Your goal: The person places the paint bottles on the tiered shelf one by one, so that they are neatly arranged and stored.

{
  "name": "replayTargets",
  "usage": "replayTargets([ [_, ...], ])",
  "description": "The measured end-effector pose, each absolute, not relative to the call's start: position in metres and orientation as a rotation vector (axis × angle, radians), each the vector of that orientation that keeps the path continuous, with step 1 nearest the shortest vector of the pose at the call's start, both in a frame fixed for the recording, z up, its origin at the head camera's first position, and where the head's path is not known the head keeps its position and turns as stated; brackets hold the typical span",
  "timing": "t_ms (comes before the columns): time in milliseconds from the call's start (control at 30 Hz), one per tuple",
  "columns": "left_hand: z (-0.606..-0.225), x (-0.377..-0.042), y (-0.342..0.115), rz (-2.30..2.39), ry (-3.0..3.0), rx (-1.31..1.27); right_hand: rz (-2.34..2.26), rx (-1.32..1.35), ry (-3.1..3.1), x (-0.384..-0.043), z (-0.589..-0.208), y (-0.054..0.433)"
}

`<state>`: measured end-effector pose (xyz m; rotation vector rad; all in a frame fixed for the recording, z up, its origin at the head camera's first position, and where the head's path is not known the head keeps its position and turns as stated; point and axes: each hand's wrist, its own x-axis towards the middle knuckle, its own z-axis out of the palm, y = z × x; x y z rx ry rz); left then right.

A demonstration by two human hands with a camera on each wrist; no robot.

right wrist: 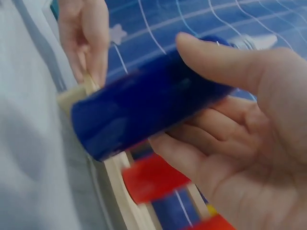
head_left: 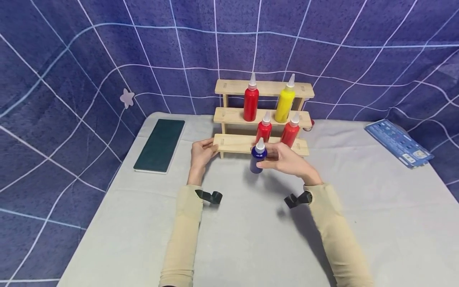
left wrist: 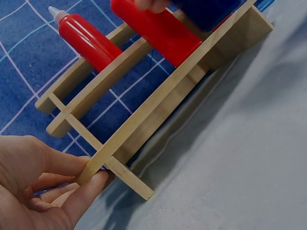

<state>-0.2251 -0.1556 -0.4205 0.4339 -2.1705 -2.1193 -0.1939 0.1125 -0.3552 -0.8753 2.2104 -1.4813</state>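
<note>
My right hand point(head_left: 285, 159) grips a dark blue squeeze bottle point(head_left: 256, 161) with a white nozzle cap, held in front of the lowest tier of a wooden three-tier rack point(head_left: 233, 142). Thumb and fingers wrap its sides in the right wrist view. With thumb and fingertips, my left hand point(head_left: 202, 155) pinches the left end of that lowest tier. Two red bottles point(head_left: 288, 135) stand on the lowest tier, one partly hidden behind the blue bottle. On the middle tier are a taller red bottle point(head_left: 251, 104) and a yellow bottle point(head_left: 285, 104).
A dark green flat box point(head_left: 159, 145) with a white edge lies left of the rack. At the far right is a blue printed packet point(head_left: 399, 142). A blue curtain point(head_left: 186, 52) with a line grid hangs behind the pale tablecloth point(head_left: 236, 235).
</note>
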Motion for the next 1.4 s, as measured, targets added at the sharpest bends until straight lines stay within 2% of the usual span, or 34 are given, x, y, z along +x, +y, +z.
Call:
replayTargets([
  [600,-0.417,-0.221,-0.154,-2.068,-2.205,0.451,-1.701,-0.505,2.372,-0.214,-0.350,0.046],
  [1400,-0.420,-0.223,-0.155,-2.073,-2.195,0.466,-1.721,-0.449,2.415,-0.230,-0.356,0.020],
])
